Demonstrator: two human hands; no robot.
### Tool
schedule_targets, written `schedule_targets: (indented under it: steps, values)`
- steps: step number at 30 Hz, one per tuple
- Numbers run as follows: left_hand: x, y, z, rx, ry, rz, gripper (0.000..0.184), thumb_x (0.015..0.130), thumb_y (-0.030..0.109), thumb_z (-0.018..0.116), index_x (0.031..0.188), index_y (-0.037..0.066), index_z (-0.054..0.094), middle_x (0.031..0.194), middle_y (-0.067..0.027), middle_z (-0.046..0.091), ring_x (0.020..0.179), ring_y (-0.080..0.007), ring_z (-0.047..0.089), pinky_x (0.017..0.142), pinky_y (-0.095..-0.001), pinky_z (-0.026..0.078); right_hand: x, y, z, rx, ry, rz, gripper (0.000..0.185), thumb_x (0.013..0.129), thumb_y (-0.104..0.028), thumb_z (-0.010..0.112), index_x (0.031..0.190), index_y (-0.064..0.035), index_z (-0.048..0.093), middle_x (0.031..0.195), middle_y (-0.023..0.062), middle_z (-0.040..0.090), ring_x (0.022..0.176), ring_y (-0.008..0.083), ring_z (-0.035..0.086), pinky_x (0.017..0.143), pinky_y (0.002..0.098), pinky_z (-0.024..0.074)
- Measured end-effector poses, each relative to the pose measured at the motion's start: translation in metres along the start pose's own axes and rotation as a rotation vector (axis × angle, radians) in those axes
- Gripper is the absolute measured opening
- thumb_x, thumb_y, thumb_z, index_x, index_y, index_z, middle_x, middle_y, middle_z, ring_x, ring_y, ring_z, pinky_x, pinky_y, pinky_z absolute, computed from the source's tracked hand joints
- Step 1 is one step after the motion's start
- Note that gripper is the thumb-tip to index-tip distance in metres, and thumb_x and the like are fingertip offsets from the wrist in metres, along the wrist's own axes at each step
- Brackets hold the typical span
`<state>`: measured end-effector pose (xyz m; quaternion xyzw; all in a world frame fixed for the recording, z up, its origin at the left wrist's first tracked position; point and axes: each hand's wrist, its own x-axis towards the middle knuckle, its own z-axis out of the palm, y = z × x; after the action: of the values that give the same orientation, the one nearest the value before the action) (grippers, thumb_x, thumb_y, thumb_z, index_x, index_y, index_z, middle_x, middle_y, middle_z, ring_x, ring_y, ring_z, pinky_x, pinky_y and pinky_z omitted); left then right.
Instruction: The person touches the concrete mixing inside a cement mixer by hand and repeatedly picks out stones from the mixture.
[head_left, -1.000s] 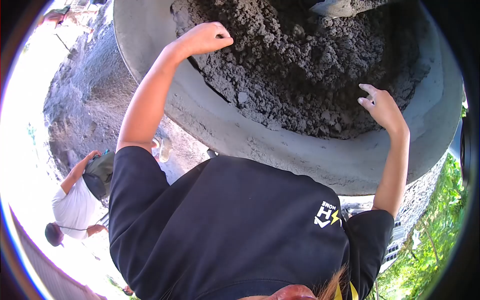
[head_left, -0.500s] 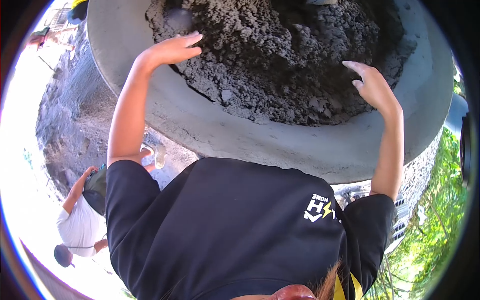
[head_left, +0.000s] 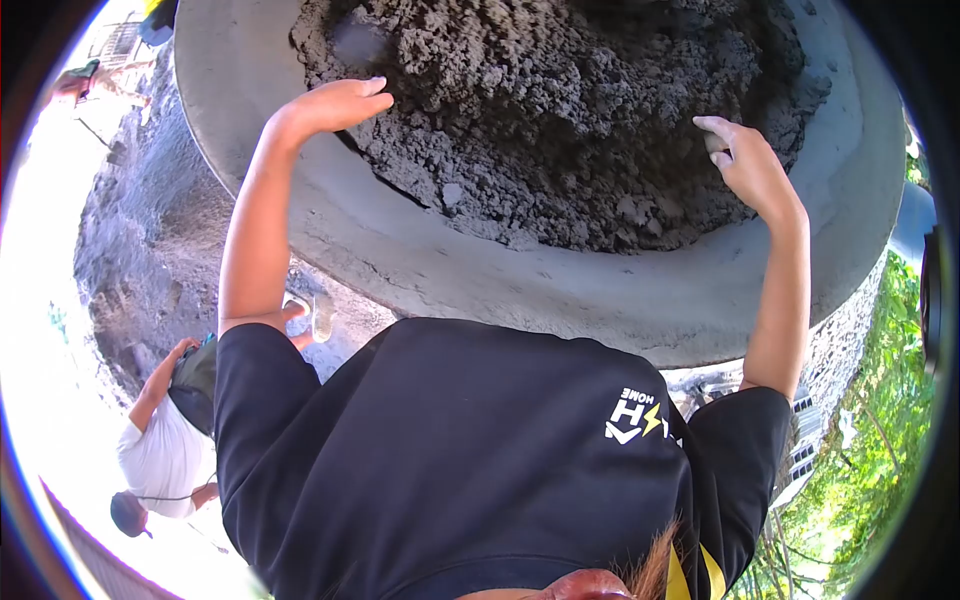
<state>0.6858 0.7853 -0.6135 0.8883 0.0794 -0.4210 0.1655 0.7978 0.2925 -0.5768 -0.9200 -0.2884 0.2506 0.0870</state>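
A large round grey basin (head_left: 560,290) fills the upper part of the view, with dark grey crumbly material (head_left: 500,190) inside. Over its left rim reaches my left hand (head_left: 340,106), fingers stretched out and thumb slightly apart, near the edge of the material. My right hand (head_left: 745,165) hovers at the right side of the material, index finger extended and thumb apart. Nothing shows in either hand. Whether the fingertips touch the material cannot be told.
A person in a white shirt (head_left: 165,455) is at the lower left, beside rough grey ground (head_left: 150,220). Another person (head_left: 75,85) is partly visible at the upper left. Something blue (head_left: 912,225) stands beyond the right rim, above green foliage (head_left: 870,430).
The basin appears further left and higher in view. My left hand's fingers have gone from curled together to stretched out. A pale grey object at the top of the basin has left view.
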Motion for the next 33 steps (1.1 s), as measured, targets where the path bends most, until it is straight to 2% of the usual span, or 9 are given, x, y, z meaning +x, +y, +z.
schedule_targets:
  steps: [2, 6, 11, 13, 17, 23, 27, 28, 33]
  values:
    - [-0.006, 0.007, -0.003, -0.081, -0.013, -0.069, 0.072, 0.099, 0.041, 0.042, 0.156, 0.006, 0.016, 0.159, -0.0157, 0.027, 0.148, -0.0274, 0.025, 0.120, -0.0352, 0.021, 0.002, 0.006, 0.002, -0.029, 0.116, -0.181, 0.049, 0.085, -0.002, 0.063, 0.133, -0.0066, 0.057, 0.118, 0.0200, 0.065, 0.110, 0.0345, 0.061, 0.101, 0.0387, 0.0451]
    - [0.002, -0.003, 0.002, 0.115, 0.250, -0.004, 0.075, 0.097, 0.039, 0.044, 0.157, 0.007, 0.012, 0.165, -0.0143, 0.000, 0.151, -0.0313, 0.007, 0.122, -0.0393, 0.016, 0.000, -0.003, -0.006, 0.029, -0.127, 0.047, 0.046, 0.087, -0.005, 0.062, 0.133, -0.0033, 0.057, 0.138, 0.0183, 0.054, 0.130, 0.0350, 0.049, 0.110, 0.0401, 0.0392]
    - [0.002, -0.009, 0.000, 0.039, 0.326, 0.047, 0.071, 0.096, 0.038, 0.043, 0.157, 0.013, 0.016, 0.164, -0.0140, 0.006, 0.151, -0.0292, 0.014, 0.121, -0.0377, 0.019, -0.002, -0.009, -0.007, 0.023, -0.157, 0.074, 0.046, 0.088, -0.006, 0.063, 0.133, -0.0022, 0.056, 0.138, 0.0177, 0.055, 0.130, 0.0345, 0.050, 0.111, 0.0406, 0.0387]
    - [-0.004, 0.000, -0.011, -0.027, 0.033, -0.204, 0.067, 0.096, 0.037, 0.042, 0.157, 0.021, 0.020, 0.164, -0.0124, 0.008, 0.148, -0.0307, 0.024, 0.120, -0.0379, 0.023, -0.002, -0.011, -0.008, 0.019, -0.164, 0.075, 0.046, 0.088, -0.006, 0.063, 0.133, -0.0023, 0.056, 0.138, 0.0179, 0.055, 0.129, 0.0347, 0.050, 0.110, 0.0406, 0.0388]
    - [0.006, -0.025, -0.005, 0.072, 0.039, -0.135, 0.064, 0.096, 0.037, 0.042, 0.156, 0.024, 0.023, 0.164, -0.0111, 0.009, 0.144, -0.0325, 0.032, 0.118, -0.0397, 0.027, -0.001, -0.013, -0.008, 0.031, -0.182, 0.075, 0.046, 0.088, -0.009, 0.064, 0.133, -0.0020, 0.056, 0.137, 0.0191, 0.055, 0.128, 0.0355, 0.050, 0.110, 0.0411, 0.0389]
    - [-0.011, -0.017, -0.011, 0.210, 0.545, -0.375, 0.067, 0.094, 0.041, 0.042, 0.155, 0.018, 0.027, 0.165, -0.0116, 0.003, 0.140, -0.0374, 0.038, 0.117, -0.0445, 0.029, 0.001, -0.016, -0.008, 0.009, -0.176, 0.081, 0.045, 0.090, -0.018, 0.064, 0.130, -0.0005, 0.058, 0.135, 0.0213, 0.056, 0.127, 0.0364, 0.051, 0.109, 0.0417, 0.0391]
    - [-0.019, -0.017, -0.011, 0.037, 1.099, -0.383, 0.053, 0.091, 0.019, 0.046, 0.141, 0.004, 0.046, 0.155, -0.0216, 0.029, 0.141, -0.0432, 0.031, 0.113, -0.0519, 0.029, -0.001, -0.027, -0.014, 0.030, -0.194, 0.124, 0.044, 0.093, -0.020, 0.061, 0.132, 0.0007, 0.057, 0.136, 0.0220, 0.055, 0.128, 0.0364, 0.051, 0.110, 0.0406, 0.0381]
    - [-0.025, -0.023, -0.025, -0.093, 0.952, -0.403, 0.063, 0.088, 0.018, 0.048, 0.148, 0.007, 0.037, 0.163, -0.0194, 0.005, 0.146, -0.0478, 0.014, 0.117, -0.0562, 0.018, -0.002, -0.028, -0.014, 0.028, -0.193, 0.118, 0.044, 0.093, -0.020, 0.061, 0.132, 0.0007, 0.057, 0.136, 0.0220, 0.055, 0.128, 0.0364, 0.051, 0.110, 0.0406, 0.0381]
    - [-0.026, -0.039, -0.030, -0.195, 1.172, -0.386, 0.060, 0.087, 0.017, 0.049, 0.145, 0.006, 0.042, 0.161, -0.0216, 0.012, 0.145, -0.0470, 0.016, 0.117, -0.0549, 0.021, 0.001, -0.032, -0.012, 0.020, -0.183, 0.097, 0.044, 0.094, -0.022, 0.060, 0.131, 0.0003, 0.057, 0.135, 0.0224, 0.056, 0.127, 0.0367, 0.052, 0.109, 0.0410, 0.0384]
